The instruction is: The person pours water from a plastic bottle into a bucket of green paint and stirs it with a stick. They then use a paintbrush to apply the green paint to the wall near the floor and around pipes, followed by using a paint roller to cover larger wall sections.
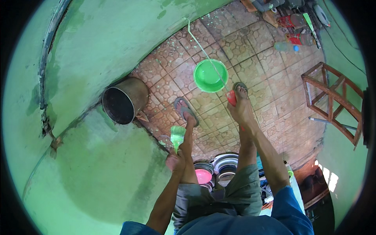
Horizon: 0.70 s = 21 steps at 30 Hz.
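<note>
My left hand grips a flat paintbrush by its green handle, bristles pointing away from me and coated in light green. In my right hand is the red handle of a paint roller. Its long thin metal rod stretches over a green plastic basin to the foot of the green wall. The roller head at the rod's far end blends into the wall and is hard to make out. The basin stands on the floor just beyond my sandalled feet.
A large metal pot lies tipped by the wall at left. Paint spatters mark the tiled floor. Bottles and a green-bladed tool lie far right. A wooden frame leans at right; stacked dishes sit behind my legs.
</note>
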Each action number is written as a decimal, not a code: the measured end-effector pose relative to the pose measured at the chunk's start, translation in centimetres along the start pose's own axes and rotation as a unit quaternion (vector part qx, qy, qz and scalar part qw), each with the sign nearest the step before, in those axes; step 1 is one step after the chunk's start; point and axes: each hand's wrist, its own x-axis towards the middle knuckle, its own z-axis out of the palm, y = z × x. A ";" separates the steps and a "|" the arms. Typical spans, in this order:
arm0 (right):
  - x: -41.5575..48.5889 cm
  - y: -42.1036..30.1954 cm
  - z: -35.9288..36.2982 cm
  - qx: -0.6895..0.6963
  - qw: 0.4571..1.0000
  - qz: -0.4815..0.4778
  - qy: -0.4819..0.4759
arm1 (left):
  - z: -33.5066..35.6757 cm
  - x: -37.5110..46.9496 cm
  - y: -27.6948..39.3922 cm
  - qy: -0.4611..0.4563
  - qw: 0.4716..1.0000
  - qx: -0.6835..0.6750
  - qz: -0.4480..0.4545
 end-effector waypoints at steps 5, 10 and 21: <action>1.1 0.6 1.6 -0.042 0.999 0.001 -0.010 | 0.0 0.1 -0.1 0.011 1.000 -0.003 -0.009; 5.0 0.7 3.0 0.003 0.998 0.045 -0.042 | 0.3 0.6 0.0 0.007 1.000 0.003 -0.009; 3.5 5.9 3.9 -0.044 0.999 0.010 0.014 | 1.3 0.3 0.5 -0.009 1.000 0.016 -0.015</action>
